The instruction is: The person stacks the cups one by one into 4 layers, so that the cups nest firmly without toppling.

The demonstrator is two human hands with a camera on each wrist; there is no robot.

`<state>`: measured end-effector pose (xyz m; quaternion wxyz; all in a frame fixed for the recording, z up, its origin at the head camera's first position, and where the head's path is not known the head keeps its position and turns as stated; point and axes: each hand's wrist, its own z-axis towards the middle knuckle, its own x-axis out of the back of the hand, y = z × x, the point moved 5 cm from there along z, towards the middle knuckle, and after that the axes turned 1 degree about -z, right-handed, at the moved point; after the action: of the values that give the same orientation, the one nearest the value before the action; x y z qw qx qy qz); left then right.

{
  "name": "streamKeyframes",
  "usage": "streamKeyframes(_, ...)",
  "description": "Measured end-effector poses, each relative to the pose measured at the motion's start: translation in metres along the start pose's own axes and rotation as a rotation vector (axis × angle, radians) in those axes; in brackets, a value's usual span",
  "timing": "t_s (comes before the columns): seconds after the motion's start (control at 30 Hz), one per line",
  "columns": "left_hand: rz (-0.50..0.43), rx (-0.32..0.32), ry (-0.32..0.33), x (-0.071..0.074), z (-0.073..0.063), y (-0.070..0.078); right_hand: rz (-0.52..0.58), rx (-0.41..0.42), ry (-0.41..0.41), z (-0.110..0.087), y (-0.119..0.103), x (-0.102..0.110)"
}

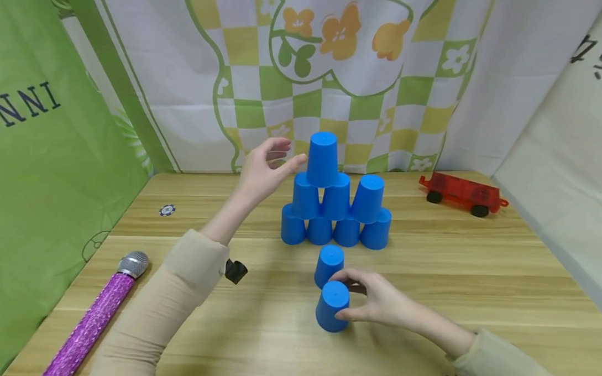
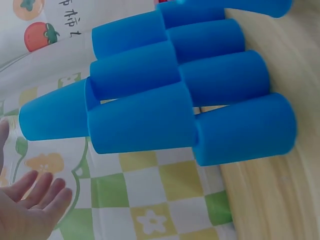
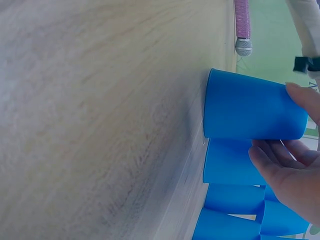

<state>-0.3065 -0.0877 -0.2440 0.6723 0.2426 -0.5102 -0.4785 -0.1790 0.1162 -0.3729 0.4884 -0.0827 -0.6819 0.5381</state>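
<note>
Upside-down blue cups stand in a stepped stack: several in the bottom row (image 1: 293, 225), three in the middle row (image 1: 367, 199) and one top cup (image 1: 323, 160) toward the left. My left hand (image 1: 266, 167) is raised just left of the top cup, fingers apart and holding nothing; the left wrist view shows its fingers beside that cup (image 2: 55, 112). In front of the stack, my right hand (image 1: 379, 298) grips the nearer of two loose cups, the front cup (image 1: 333, 308), between thumb and fingers. Just behind it stands the other loose cup (image 1: 330, 265), also upside down.
A purple glittery microphone (image 1: 97, 313) lies at the table's left side. Farther back on the left is a small poker chip (image 1: 167, 210). At the back right stands a red toy wagon (image 1: 462, 193) with black wheels. A patterned curtain (image 1: 328, 109) hangs behind the wooden table (image 1: 452, 271).
</note>
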Motion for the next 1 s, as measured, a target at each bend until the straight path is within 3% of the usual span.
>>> streamKeyframes(0.13,-0.015,-0.052,0.061,0.007,-0.014,-0.005,0.001,0.009,0.005,0.000,0.000,0.001)
streamKeyframes(0.27,0.000,-0.065,0.069,0.010,-0.029,-0.010,0.001,0.023,0.013,0.000,0.000,0.002)
streamKeyframes(0.53,0.035,-0.045,0.009,0.006,-0.054,-0.022,-0.016,0.020,0.043,-0.005,0.000,0.011)
streamKeyframes(0.8,0.032,-0.002,-0.063,-0.010,-0.066,-0.034,-0.055,0.012,0.127,-0.016,0.001,0.033)
streamKeyframes(1.0,0.126,-0.015,-0.162,-0.026,-0.076,-0.039,-0.091,0.008,0.185,-0.026,0.000,0.048)
